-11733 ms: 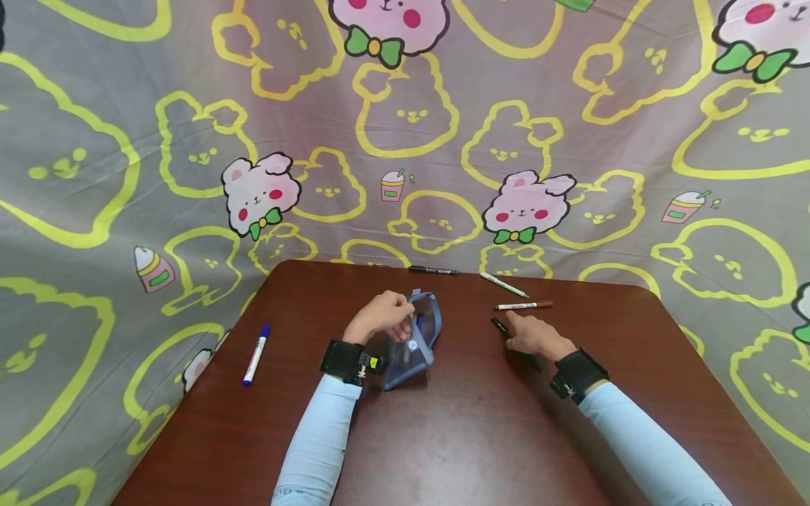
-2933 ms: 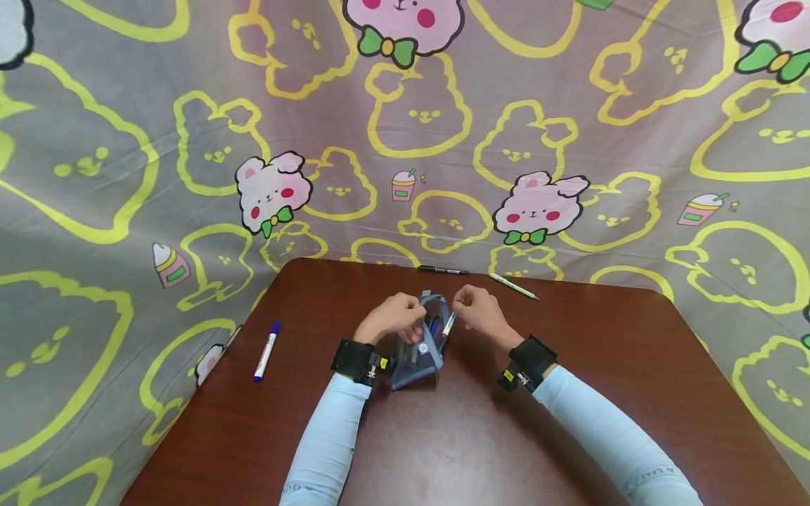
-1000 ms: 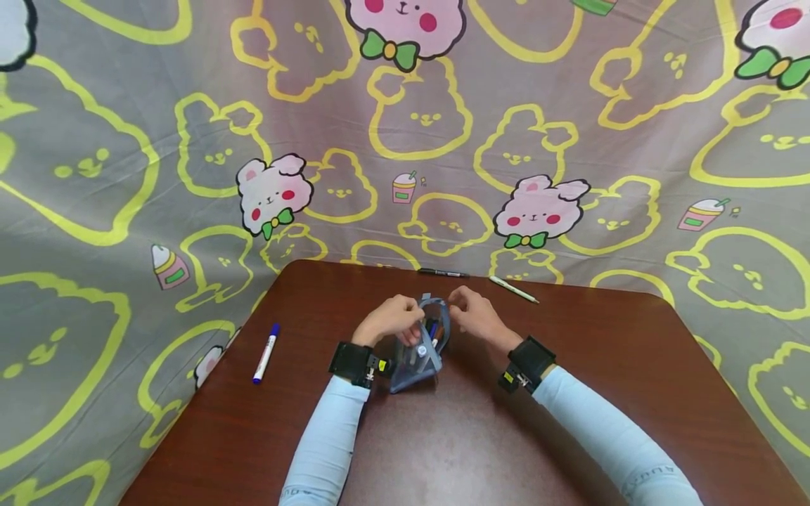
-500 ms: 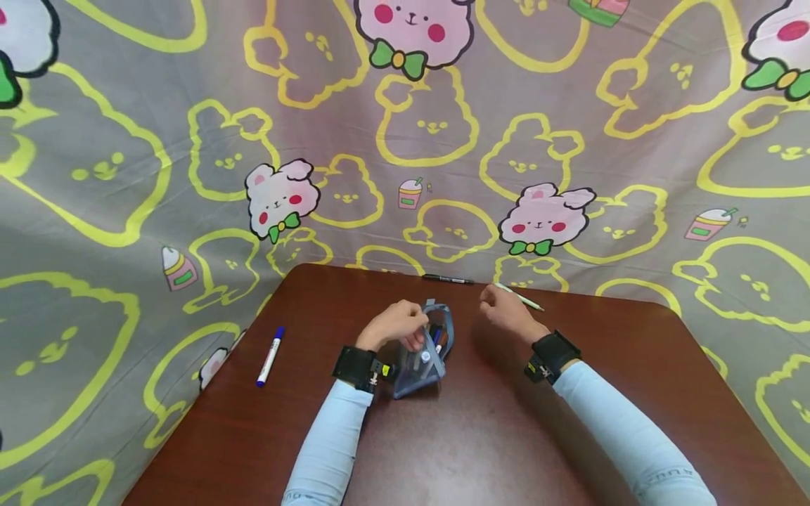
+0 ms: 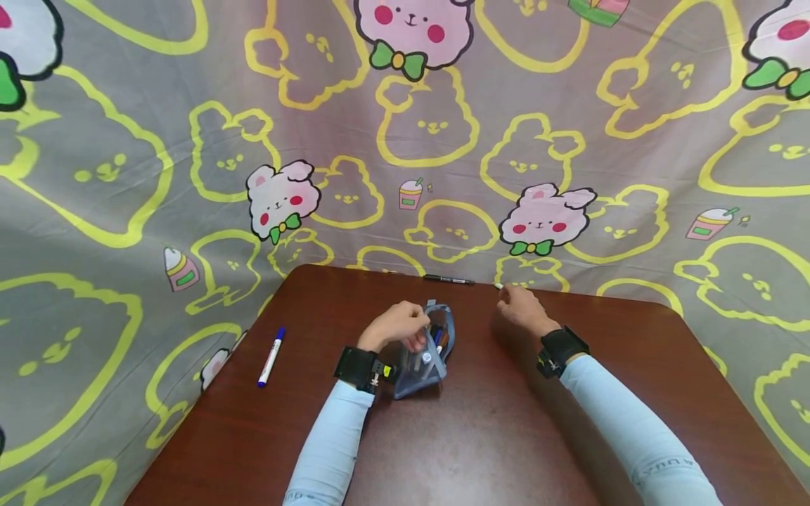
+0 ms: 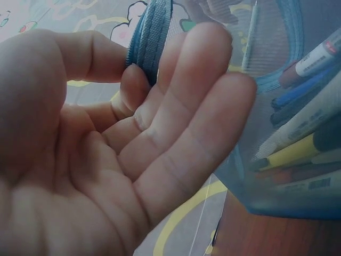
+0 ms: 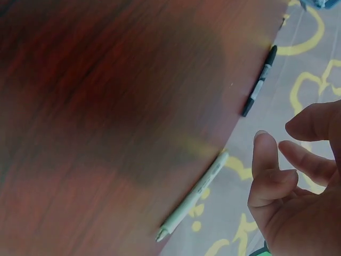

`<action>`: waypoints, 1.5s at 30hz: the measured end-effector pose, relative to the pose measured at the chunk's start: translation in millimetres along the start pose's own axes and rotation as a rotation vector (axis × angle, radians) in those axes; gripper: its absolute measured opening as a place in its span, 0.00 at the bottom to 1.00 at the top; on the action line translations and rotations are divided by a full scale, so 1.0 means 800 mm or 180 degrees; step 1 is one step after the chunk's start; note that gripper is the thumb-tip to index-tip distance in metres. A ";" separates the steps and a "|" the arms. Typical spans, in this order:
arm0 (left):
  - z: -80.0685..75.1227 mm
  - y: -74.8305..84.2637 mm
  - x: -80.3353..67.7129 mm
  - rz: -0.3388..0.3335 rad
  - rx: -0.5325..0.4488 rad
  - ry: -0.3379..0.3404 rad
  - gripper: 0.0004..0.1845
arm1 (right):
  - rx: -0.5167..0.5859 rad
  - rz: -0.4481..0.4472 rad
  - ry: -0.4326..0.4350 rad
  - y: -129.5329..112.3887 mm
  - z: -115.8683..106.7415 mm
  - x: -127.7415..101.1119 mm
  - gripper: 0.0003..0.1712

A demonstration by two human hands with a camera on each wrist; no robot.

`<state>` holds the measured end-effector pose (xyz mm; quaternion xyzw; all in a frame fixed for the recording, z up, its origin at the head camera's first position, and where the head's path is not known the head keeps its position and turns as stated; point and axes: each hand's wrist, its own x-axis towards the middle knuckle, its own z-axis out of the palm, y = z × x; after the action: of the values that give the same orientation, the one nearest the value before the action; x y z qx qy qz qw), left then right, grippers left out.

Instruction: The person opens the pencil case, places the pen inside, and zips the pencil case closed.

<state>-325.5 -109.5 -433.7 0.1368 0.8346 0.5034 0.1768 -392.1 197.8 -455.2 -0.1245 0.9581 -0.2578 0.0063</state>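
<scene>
My left hand (image 5: 395, 326) pinches the zippered rim of a see-through blue mesh pencil pouch (image 5: 418, 378) between thumb and index finger. The pouch stands with its mouth spread. Several pens and markers lie inside it, among them a yellow-and-black one (image 6: 298, 151) in the left wrist view. My right hand (image 5: 524, 309) hovers over a pale green pen (image 7: 194, 194) at the table's far edge. Its fingers are loosely bent and hold nothing, a gap showing between hand and pen in the right wrist view. In the head view this hand covers most of that pen.
A black marker (image 5: 448, 279) lies along the far table edge, left of the pale green pen. At the left side rests a white marker with blue ends (image 5: 271, 358). Patterned cloth (image 5: 443, 140) hangs directly behind the brown table (image 5: 481, 450).
The black pen and brown-and-white marker have left the right of the table; the marker went into the pouch from my right hand. That hand then moved right, to the pale green pen.
</scene>
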 end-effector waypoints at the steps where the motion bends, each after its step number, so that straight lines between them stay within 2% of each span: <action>1: 0.000 -0.001 0.000 -0.0001 0.0005 -0.0003 0.11 | -0.0044 -0.0008 0.0027 0.001 0.000 0.001 0.17; 11: 0.003 -0.004 -0.005 0.0014 -0.0018 -0.0002 0.12 | -0.0409 -0.0032 0.0202 0.026 -0.005 0.015 0.18; 23: 0.001 -0.008 -0.008 0.0028 -0.0060 0.0021 0.12 | -0.0714 0.0002 -0.0001 0.042 0.000 0.031 0.19; 34: -0.003 0.003 -0.007 0.0071 -0.0031 0.0060 0.12 | -0.0891 0.0084 0.0028 0.054 -0.006 0.037 0.19; 41: 0.001 0.001 -0.010 0.0047 -0.0002 0.0035 0.12 | -0.1045 0.0098 -0.0073 0.057 0.000 0.034 0.26; 45: 0.002 0.002 -0.013 0.0039 -0.0024 0.0044 0.12 | -0.1099 0.0074 -0.0023 0.056 0.003 0.036 0.24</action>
<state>-315.8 -111.9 -431.3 0.1378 0.8331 0.5086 0.1684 -430.6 227.3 -477.9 -0.1136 0.9895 -0.0889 -0.0087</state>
